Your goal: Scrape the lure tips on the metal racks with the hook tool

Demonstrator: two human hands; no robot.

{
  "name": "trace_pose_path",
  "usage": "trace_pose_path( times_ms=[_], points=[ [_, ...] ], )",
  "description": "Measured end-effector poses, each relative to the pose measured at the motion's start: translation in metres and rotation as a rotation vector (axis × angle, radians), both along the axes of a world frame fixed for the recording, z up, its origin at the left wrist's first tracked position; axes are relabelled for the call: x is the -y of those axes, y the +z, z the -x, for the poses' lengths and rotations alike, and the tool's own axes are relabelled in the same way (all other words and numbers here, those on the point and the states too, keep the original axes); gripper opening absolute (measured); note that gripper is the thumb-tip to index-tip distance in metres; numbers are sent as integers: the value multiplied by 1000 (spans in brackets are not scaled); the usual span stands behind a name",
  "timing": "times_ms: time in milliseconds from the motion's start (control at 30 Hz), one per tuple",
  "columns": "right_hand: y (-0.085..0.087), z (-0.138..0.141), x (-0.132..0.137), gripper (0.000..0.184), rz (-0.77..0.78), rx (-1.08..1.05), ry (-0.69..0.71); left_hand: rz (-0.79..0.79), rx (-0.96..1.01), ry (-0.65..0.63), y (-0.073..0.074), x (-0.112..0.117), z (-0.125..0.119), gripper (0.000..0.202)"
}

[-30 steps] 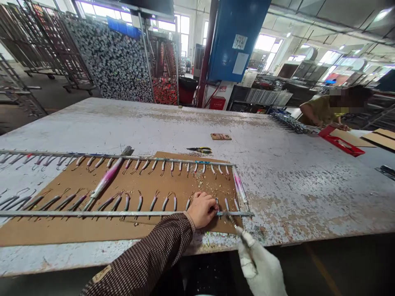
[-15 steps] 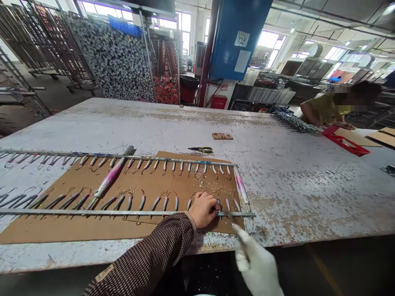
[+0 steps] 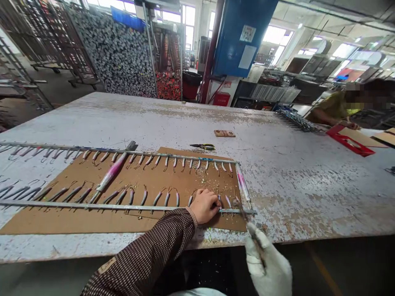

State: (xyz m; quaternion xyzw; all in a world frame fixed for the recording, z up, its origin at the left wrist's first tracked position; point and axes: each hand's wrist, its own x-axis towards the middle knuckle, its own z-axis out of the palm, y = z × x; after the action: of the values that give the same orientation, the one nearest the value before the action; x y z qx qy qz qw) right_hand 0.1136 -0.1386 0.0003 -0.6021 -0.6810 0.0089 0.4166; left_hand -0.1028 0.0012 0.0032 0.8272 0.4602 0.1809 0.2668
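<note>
My left hand [image 3: 204,205], bare with a brown checked sleeve, rests closed on the near metal rail [image 3: 92,206] of a long rack, its fingers pinched on a small pink-grey lure [image 3: 219,200] hanging there. My right hand [image 3: 268,265], in a white glove, grips a thin metal tool [image 3: 243,213] whose tip reaches the rail's right end, close to the last lures [image 3: 227,201]. The rack lies on a brown cardboard sheet [image 3: 77,218] with two rows of lures. A larger pink lure [image 3: 111,172] lies slanted across the rack.
The worn white table [image 3: 293,176] holds pliers [image 3: 203,146] and a small brown card [image 3: 224,133]. Another person [image 3: 339,107] works at the far right beside red trays [image 3: 348,142] and cardboard. Tall racks [image 3: 117,57] stand behind the table.
My gloved right hand swung the tool left and back, and its tip now sits further right near the rail's end. The left hand stays on the rail.
</note>
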Motion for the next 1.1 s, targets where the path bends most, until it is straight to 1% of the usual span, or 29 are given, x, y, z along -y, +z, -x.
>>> trace_pose_path(
  times_ms=[33, 67, 167, 200, 233, 333, 367, 400, 467, 500, 533, 633, 667, 700, 800, 833, 967, 1033, 1100],
  points=[
    [0, -1, 0, 37, -13, 5, -23, -4, 5, 2, 0, 0, 0, 3],
    [0, -1, 0, 37, -14, 38, -7, -3, 7, 4, 0, 0, 0, 3],
    [-1, -1, -3, 36, 63, 147, 146, 23, 0, 9, 1, 1, 0, 4],
    [0, -1, -3, 37, 77, 157, 173, 28, -4, 8, 1, 1, 0, 4],
    [0, -1, -3, 36, 56, 146, 151, 26, -6, 6, 1, 1, 0, 4],
    [3, -1, 0, 35, -31, 109, -1, -5, -6, 2, 1, 1, 0, 2],
    [4, -1, 0, 35, -48, 128, -11, -12, -8, 0, 0, 1, 0, 2],
    [4, -1, 0, 33, -47, 162, 16, -13, -11, 0, -1, 1, 0, 3],
    [3, -2, -1, 33, -6, 231, 127, -4, -18, 0, -2, 0, 0, 3],
    [3, -3, -1, 33, 14, 237, 154, -1, -20, -1, -3, 0, 0, 3],
    [3, -4, 0, 33, 23, 218, 140, -2, -21, -1, -4, 0, 0, 3],
    [7, -7, 1, 33, -35, 118, -27, -22, -16, 1, -4, 0, 0, 2],
    [8, -7, 1, 34, -43, 109, -49, -28, -13, 3, -4, 0, 0, 2],
    [8, -6, 0, 33, -36, 118, -35, -29, -11, 7, -4, 0, 0, 2],
    [6, -2, -4, 34, 33, 185, 85, -14, -7, 9, -4, 1, 0, 2],
    [6, -2, -5, 33, 35, 183, 92, -10, -9, 4, -4, 2, 0, 1],
    [7, -4, -2, 32, -83, 75, 9, -31, -9, 4, -3, 2, -1, 4],
    [6, -5, 1, 32, -72, 116, 60, -31, -11, 16, -3, 2, -1, 4],
    [4, -7, 2, 30, -6, 182, 148, -20, -17, 21, -3, 2, -1, 4]
  ],
)
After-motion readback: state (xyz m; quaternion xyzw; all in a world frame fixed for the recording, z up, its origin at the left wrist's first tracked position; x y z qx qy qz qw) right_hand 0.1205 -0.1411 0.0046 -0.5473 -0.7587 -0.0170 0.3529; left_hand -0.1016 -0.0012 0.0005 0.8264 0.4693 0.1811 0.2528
